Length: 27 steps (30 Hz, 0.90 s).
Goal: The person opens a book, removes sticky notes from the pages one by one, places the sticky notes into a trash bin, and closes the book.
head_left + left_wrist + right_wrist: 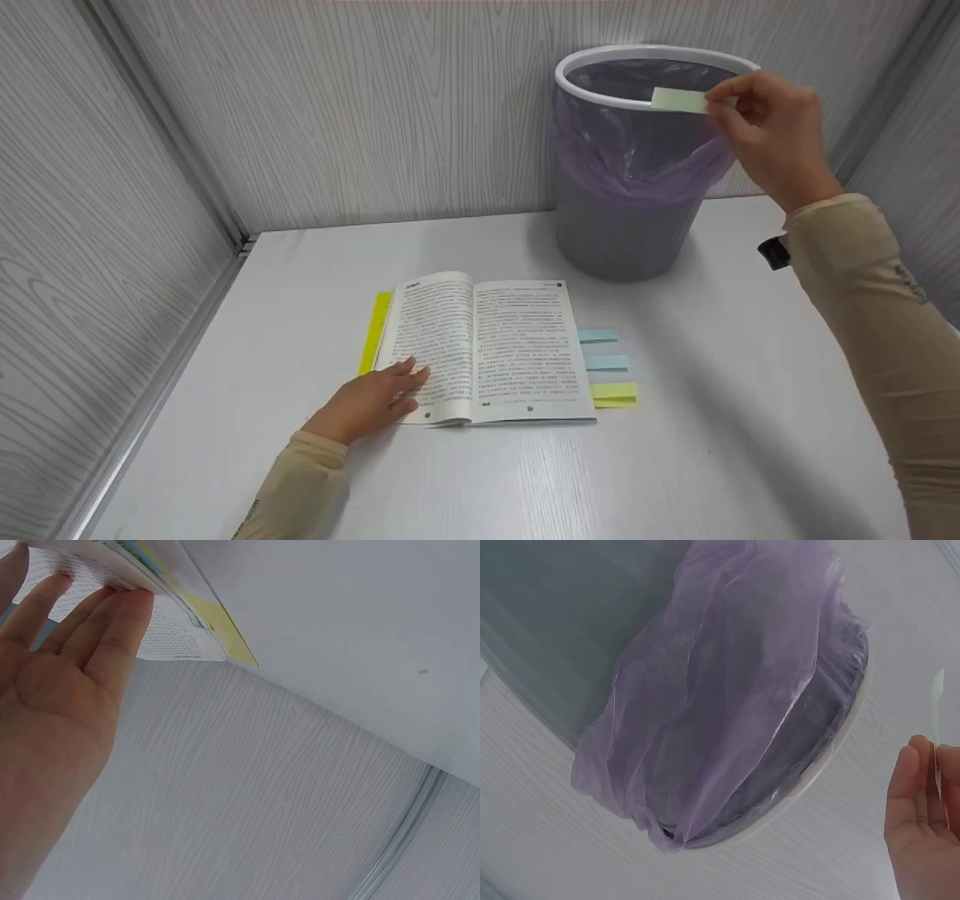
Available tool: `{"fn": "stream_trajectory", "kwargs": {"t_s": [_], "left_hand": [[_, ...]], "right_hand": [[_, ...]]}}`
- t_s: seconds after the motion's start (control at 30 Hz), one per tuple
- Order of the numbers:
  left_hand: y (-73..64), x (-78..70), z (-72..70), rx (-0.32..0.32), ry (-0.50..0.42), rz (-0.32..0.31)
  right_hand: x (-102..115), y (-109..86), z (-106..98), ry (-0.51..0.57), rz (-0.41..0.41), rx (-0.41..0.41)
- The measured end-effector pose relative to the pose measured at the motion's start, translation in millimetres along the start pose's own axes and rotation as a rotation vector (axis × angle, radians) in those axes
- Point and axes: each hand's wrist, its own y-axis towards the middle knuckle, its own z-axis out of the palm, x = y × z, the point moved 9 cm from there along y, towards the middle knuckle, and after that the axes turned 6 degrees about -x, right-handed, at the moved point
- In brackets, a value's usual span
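my right hand [780, 124] is pinching a pale green strip [679, 100] by one end, thumb and fingertips clamped together on it — the rest of the strip is sticking out to the left. in the head view the strip is overlapping the white rim [592, 94] of the bin [619, 232]; in the right wrist view it is showing apart from that rim. a purple bag [637, 169] is lining the bin and hanging in folds down its outside. the grey bin is standing at the back of the table [480, 487], near the wall [375, 112].

my left hand [371, 397] is resting on the lower part of the book's left page, fingers spread apart and fairly straight. the book [525, 352] is lying on the table in front of the bin, both printed pages facing up. two blue tabs [607, 364] and a yellow tab [615, 395] are poking out past its right edge — the yellow one is sitting nearest me. a bright yellow edge [375, 330] is showing along the book's left side. beige sleeves [847, 247] are covering both my arms.
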Motion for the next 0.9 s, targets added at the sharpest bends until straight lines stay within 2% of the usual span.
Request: {"fn": "stream_trajectory", "kwargs": {"t_s": [0.13,0.23,0.53,0.77,0.9], "left_hand": [[-0.4,-2.3,-1.7,0.000,0.003,0.028],[0.2,-2.8,-2.6,-0.004,0.015,0.042],[-0.8,-4.1,-2.7,-0.002,0.012,0.048],[-1.4,-1.9,-1.3,0.013,0.015,0.025],[-2.0,-0.9,0.3,0.026,0.016,0.009]], "right_hand": [[-5.4,14.1,-1.5,-0.036,0.058,0.001],[-8.3,22.8,0.4,-0.086,0.083,0.038],[-31.5,32.3,22.1,-0.228,0.176,0.285],[-36.1,34.5,41.2,-0.312,0.133,0.409],[-41.9,31.6,48.0,-0.332,0.155,0.461]]}}
